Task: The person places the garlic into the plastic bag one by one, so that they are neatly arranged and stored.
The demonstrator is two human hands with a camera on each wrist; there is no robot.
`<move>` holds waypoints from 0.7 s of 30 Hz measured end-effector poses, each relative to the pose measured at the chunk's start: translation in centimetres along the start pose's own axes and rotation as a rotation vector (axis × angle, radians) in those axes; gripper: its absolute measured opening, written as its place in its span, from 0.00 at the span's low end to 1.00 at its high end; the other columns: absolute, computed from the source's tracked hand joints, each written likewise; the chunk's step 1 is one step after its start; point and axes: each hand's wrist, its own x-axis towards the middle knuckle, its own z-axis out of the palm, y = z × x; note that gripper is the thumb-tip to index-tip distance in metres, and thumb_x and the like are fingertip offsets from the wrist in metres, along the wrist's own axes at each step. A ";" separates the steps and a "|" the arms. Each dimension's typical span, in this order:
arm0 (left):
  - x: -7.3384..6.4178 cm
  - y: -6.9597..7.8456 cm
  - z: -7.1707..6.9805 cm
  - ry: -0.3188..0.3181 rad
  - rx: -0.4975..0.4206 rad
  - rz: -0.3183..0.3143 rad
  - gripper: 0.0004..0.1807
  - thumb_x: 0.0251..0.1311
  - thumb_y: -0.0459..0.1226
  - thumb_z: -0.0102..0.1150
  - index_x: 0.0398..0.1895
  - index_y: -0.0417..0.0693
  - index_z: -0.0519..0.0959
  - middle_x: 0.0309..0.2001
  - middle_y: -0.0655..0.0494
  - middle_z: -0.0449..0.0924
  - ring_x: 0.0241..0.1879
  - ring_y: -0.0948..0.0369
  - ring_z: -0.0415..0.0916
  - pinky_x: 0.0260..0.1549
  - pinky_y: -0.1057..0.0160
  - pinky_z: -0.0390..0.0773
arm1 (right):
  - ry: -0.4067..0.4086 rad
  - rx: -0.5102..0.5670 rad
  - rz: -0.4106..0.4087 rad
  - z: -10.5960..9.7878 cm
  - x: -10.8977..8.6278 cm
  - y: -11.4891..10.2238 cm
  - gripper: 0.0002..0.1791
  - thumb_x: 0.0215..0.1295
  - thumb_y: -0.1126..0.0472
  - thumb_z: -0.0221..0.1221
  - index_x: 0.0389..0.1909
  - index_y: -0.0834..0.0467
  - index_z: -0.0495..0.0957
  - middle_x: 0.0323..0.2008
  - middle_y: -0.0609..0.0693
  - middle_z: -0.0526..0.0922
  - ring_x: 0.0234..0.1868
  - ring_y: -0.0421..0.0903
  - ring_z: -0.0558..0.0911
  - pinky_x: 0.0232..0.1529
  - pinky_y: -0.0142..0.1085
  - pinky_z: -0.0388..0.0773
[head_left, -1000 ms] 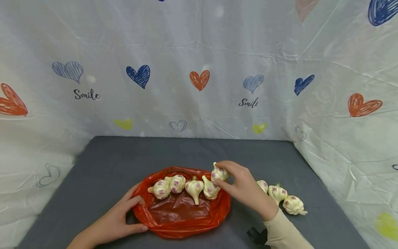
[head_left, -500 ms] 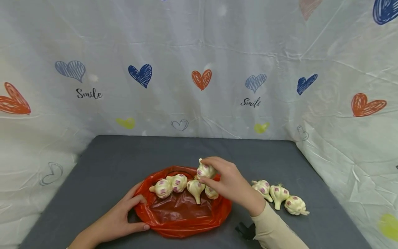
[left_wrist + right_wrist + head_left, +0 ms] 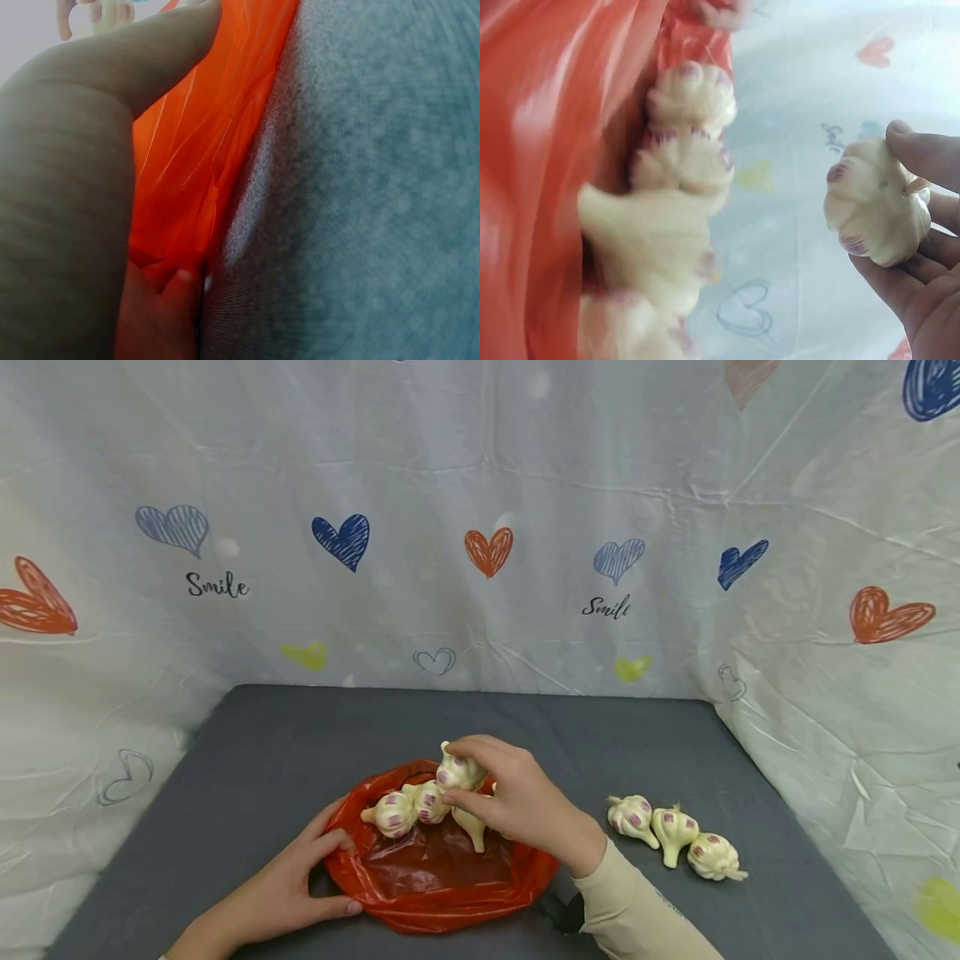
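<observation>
My right hand [image 3: 525,797] pinches a white garlic bulb [image 3: 456,772] with purple patches between thumb and fingers, above the back of a red plastic bag [image 3: 438,917]. In the right wrist view this garlic bulb [image 3: 874,202] shows in the fingers, apart from the row of bulbs [image 3: 656,244]. Several garlic bulbs [image 3: 393,815] lie along the bag's back inside; my right hand partly hides those on the right. At the bag's left side my left hand [image 3: 300,868] grips the rolled rim, fingers over the edge and thumb low on the outside.
Three more garlic bulbs [image 3: 675,835] lie in a row on the dark grey table [image 3: 300,727], right of my right forearm. A black device [image 3: 564,912] sits under the right wrist. A white curtain [image 3: 390,460] with printed hearts encloses the back and sides.
My right hand has carried its garlic bulb leftward from the bag's right side to over its back middle. The left hand has kept its place on the rim.
</observation>
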 end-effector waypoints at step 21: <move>-0.2 -0.4 0.2 0.006 -0.009 0.035 0.19 0.63 0.53 0.80 0.54 0.73 0.81 0.88 0.51 0.47 0.81 0.37 0.57 0.66 0.52 0.77 | -0.102 0.130 -0.046 4.7 2.0 -2.0 0.27 0.68 0.59 0.77 0.65 0.59 0.81 0.62 0.52 0.84 0.62 0.42 0.84 0.59 0.28 0.80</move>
